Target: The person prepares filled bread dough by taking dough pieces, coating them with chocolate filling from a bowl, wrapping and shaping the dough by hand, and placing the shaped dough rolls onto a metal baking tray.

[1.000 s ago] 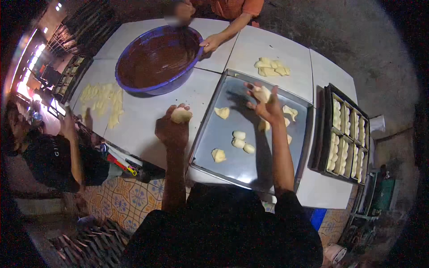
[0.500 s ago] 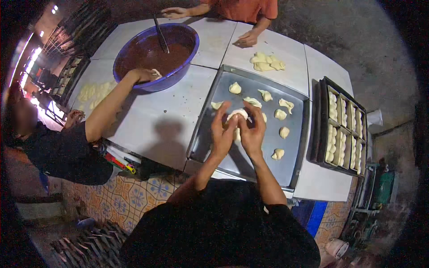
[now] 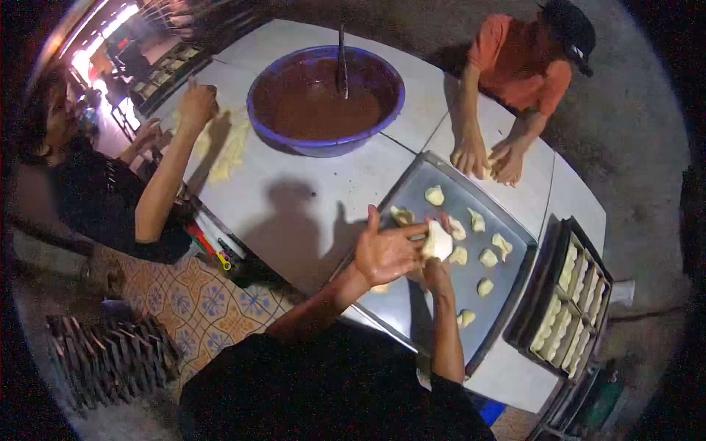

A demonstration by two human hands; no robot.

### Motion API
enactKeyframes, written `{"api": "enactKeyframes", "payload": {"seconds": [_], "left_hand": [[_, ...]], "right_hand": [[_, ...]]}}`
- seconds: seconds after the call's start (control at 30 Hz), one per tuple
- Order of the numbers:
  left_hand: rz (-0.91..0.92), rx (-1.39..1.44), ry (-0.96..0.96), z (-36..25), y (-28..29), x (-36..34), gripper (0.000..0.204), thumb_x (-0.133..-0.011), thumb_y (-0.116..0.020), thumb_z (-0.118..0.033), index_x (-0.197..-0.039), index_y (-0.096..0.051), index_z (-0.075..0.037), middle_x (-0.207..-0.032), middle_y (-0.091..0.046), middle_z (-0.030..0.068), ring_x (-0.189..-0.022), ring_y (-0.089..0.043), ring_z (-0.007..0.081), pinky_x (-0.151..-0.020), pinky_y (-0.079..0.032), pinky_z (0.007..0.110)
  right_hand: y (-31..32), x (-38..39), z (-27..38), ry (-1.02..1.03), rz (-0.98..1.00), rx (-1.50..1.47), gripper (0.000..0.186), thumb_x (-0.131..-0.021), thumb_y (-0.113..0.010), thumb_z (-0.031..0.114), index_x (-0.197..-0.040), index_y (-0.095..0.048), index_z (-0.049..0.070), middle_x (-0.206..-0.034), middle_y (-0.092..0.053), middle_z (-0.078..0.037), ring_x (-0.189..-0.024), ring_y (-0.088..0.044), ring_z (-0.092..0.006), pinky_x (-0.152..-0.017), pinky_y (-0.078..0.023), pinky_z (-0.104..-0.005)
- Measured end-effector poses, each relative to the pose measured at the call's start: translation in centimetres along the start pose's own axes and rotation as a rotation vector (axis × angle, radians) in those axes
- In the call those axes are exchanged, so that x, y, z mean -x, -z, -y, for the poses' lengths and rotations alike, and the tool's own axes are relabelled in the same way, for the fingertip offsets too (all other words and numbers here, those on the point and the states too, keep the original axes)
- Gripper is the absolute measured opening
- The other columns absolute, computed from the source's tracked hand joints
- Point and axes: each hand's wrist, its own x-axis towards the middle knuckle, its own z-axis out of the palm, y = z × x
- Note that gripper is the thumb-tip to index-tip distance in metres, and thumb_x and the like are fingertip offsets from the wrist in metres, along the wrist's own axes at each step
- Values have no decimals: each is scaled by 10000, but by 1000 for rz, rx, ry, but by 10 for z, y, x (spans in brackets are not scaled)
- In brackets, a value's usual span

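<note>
Head view: dough piece [image 3: 439,241], one, above grey tray [image 3: 460,189], long axis pointing away from wearer; right hand [image 3: 435,273] nearer, fingers around it; left hand [image 3: 387,256] open, fingertips at its left side.

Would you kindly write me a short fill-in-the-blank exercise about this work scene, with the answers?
The left hand and right hand meet at a pale piece of ____ above the metal tray. The mixture in the purple basin is ____ in colour. The co-worker in the cap wears an ____ shirt. The dark divided pan lies to the ____ of the metal tray.
Missing words: dough; brown; orange; right.
</note>
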Motion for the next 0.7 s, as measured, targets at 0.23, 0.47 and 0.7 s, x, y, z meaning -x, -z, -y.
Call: {"api": "enactKeyframes", "payload": {"seconds": [0.23, 0.47, 0.7], "left_hand": [[-767, -1762, -638, -225, -27, -94, 855, -886, -247, -679, -1177, -517, 79, -1169, -568, 234, -1092, -560, 282, -936, -438, 417], [-1148, -2181, -125, -273, 0, -108, 996, -830, -110, -767, -1088, -608, 56, -1093, -597, 247, -1093, -536, 357, -1000, -342, 491], [-1325, -2448, -24, -165, -44, -90, 962, -872, -51, -698, -1093, -608, 55, -1088, -594, 293, -1026, -573, 396, -934, -408, 461]], "right_hand": [[30, -15, -11, -64, 74, 227, 1259, -516, -740, 714, -1482, -72, 260, -1399, -272, -46, -1077, -389, -167, -759, -421, -302], [38, -11, -30, -80, 21, -46, 1057, -690, -785, 436, -1471, -132, 151, -1370, -320, -51, -1093, -418, -140, -924, -430, -316], [33, -15, -29, -83, -102, 129, 763, -892, -612, 244, -1450, -151, 3, -1287, -461, -88, -1029, -489, -126, -813, -464, -242]]}}
